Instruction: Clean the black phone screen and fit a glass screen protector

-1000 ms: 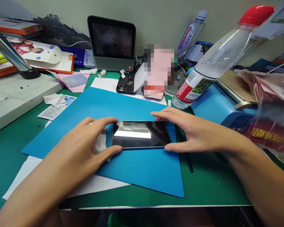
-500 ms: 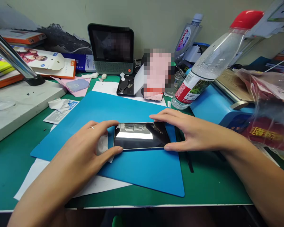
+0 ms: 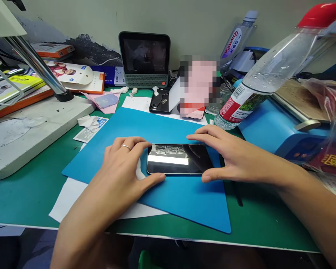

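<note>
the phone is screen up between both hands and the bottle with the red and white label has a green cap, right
Green is wrong: the head view shows a red cap on that bottle. The phone is screen up between the left hand and right hand.

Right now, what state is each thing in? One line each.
Phone: screen up, reflecting light
Left hand: at phone's left end, grip unclear
Right hand: open, spread around phone's right end
Blue mat: flat, overlapping white paper
Smart display: standing, screen dark apart from faint reflections
Red-capped bottle: closed, fill level unclear
Rear bottle: capped
</note>
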Motion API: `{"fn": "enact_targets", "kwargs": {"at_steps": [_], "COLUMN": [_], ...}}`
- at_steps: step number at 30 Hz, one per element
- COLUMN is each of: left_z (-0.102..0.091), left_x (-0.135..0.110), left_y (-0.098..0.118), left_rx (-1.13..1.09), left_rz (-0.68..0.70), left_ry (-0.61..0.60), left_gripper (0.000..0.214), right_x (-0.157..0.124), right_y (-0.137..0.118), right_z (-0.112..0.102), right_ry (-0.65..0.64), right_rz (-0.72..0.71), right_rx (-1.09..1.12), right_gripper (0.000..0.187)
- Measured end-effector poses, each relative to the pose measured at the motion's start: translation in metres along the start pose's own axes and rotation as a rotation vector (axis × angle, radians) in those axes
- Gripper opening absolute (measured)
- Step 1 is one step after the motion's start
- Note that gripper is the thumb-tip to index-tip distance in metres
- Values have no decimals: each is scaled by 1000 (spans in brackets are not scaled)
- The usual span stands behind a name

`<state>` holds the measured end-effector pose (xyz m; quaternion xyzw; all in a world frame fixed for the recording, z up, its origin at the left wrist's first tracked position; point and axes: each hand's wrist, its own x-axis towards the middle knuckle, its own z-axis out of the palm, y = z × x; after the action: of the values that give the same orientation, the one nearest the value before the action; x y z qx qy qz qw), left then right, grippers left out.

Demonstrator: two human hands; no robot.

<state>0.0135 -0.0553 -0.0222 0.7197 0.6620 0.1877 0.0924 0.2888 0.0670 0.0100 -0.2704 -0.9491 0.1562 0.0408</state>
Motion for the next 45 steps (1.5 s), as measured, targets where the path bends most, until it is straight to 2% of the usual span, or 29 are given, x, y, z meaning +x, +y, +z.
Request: {"fn": "enact_targets", "kwargs": {"at_steps": [5,15,21,30,36,45], "left_z": [2,4,1,3,3,3], "left_x": [4,7,10,8,8,5], "left_y": [9,7,10,7,9,7], "left_rx": [39,43,-31,-114,-154,-168], "left_rz": [-7,-20,-61,-142,-169,-141], "left_ry": [26,-5,-62,-87,-94,-102], "left_gripper": [59,55,57,66,63,62], "right_x": [4,1,2,2,1,2], "right_y": [-3,-6,-9,-9,-8,-8], "right_z": [6,5,7,5,7,7], "right_ry": [23,29,26,10,18,25], "right_rz": [45,54,93,112,93,85], "right_rx": [5,-77,-59,-55,-57,-28], "right_gripper": [99,91,90,96,95,94]}}
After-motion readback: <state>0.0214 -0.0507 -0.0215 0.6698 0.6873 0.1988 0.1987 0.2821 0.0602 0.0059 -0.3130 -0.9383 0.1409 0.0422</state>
